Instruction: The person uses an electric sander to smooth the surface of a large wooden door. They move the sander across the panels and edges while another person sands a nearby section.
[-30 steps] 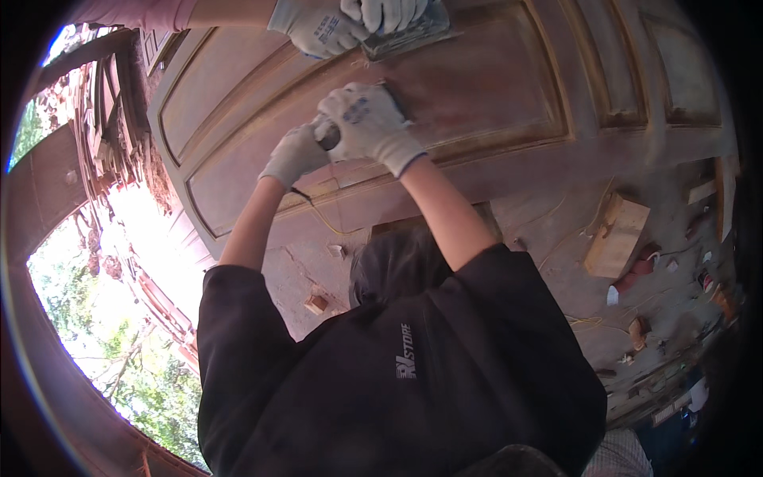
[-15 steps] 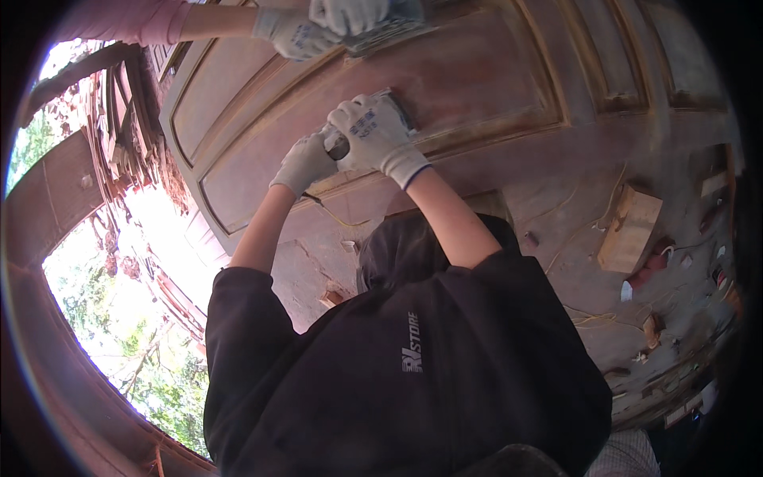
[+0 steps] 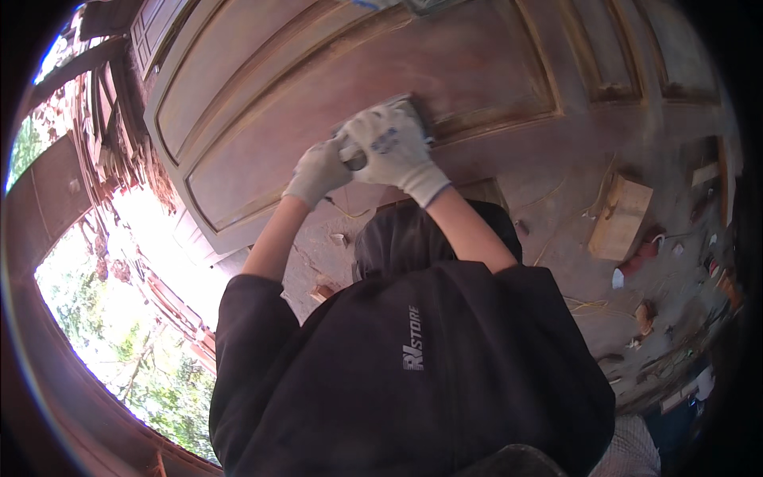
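Observation:
Both my hands wear whitish work gloves and grip one corded power sander with a flat rectangular pad. My right hand (image 3: pixel 395 149) is wrapped over the top of the sander (image 3: pixel 417 113), hiding most of its body. Closed round its rear end is my left hand (image 3: pixel 319 172), close beside the right. The pad lies against the recessed panel of a large reddish-brown wooden door (image 3: pixel 469 60), near that panel's lower moulding. A short length of cord (image 3: pixel 346 213) trails behind my left hand.
At the top edge, part of another person's glove (image 3: pixel 373 3) and tool (image 3: pixel 429 6) shows on the door. On the dusty floor to the right lie a wooden block (image 3: pixel 621 217), a red-and-white item (image 3: pixel 638 261), thin cords and scraps. Stacked wood strips (image 3: pixel 119 119) stand at the left.
My hands and the sander have shifted a little to the right along the panel. The other person's hands and tool have moved up, mostly out of view.

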A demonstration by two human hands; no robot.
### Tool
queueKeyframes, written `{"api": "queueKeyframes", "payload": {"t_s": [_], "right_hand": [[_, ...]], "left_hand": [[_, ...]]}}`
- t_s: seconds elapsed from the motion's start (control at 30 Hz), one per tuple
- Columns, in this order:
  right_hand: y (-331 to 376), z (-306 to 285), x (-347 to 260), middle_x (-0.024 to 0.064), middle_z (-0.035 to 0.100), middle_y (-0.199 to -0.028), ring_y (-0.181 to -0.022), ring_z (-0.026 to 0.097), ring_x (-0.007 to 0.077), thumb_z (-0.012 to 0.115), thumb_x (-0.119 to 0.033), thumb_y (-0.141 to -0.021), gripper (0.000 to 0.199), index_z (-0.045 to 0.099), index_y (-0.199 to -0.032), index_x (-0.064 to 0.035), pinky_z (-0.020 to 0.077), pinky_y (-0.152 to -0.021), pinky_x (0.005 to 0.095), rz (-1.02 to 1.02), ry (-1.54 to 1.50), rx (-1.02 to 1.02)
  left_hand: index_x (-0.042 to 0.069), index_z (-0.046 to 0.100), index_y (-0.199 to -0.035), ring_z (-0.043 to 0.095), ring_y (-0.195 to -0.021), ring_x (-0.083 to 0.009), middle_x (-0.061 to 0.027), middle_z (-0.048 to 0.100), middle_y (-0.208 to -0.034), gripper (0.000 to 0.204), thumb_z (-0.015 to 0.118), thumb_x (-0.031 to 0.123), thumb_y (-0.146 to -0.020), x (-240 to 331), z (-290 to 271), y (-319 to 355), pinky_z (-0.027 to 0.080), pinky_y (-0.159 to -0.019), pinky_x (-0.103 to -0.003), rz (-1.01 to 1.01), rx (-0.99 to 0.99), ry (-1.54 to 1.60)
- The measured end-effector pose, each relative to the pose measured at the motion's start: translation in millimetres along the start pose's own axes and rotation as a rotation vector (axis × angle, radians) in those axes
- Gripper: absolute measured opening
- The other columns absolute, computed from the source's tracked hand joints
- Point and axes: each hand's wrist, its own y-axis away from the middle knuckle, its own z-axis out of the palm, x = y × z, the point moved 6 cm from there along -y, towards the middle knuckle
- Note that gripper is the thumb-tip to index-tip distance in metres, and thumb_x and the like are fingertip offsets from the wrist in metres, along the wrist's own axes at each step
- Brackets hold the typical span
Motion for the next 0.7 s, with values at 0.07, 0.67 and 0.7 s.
{"api": "queueKeyframes", "payload": {"t_s": [0.07, 0.67, 0.7], "right_hand": [[-8.2, 14.5, -10.7, 0.0032, 0.062, -0.100, -0.101, 0.061, 0.0252, 0.079, -0.040, -0.064, 0.045, 0.064, -0.101, -0.0192, 0.0508, -0.086, 0.0415, 0.006, -0.042, -0.098], [-28.6, -115.3, 106.4, 0.0031, 0.066, -0.113, -0.112, 0.062, 0.0273, 0.082, -0.044, -0.059, 0.061, 0.064, -0.112, -0.0177, 0.0530, -0.094, 0.0433, 0.000, 0.339, -0.086], [-36.7, -110.1, 102.3, 0.0037, 0.066, -0.114, -0.111, 0.062, 0.0277, 0.082, -0.045, -0.060, 0.063, 0.064, -0.113, -0.0175, 0.0531, -0.094, 0.0432, -0.028, 0.350, -0.100]], "left_hand": [[0.016, 0.053, -0.141, 0.066, -0.109, -0.0382, -0.0217, 0.070, -0.113, 0.070, 0.075, 0.028, -0.076, -19.7, -2.3, 10.8, 0.052, -0.095, -0.048, -0.124, -0.014, -0.033], [0.016, 0.054, -0.140, 0.062, -0.120, -0.0354, -0.0171, 0.066, -0.128, 0.063, 0.067, 0.040, -0.084, 140.5, -33.0, -80.5, 0.050, -0.101, -0.044, 0.239, 0.288, 0.221], [0.015, 0.054, -0.140, 0.061, -0.121, -0.0351, -0.0174, 0.065, -0.129, 0.062, 0.066, 0.037, -0.084, 134.6, -37.4, -77.0, 0.049, -0.102, -0.044, 0.223, 0.247, 0.222]]}}
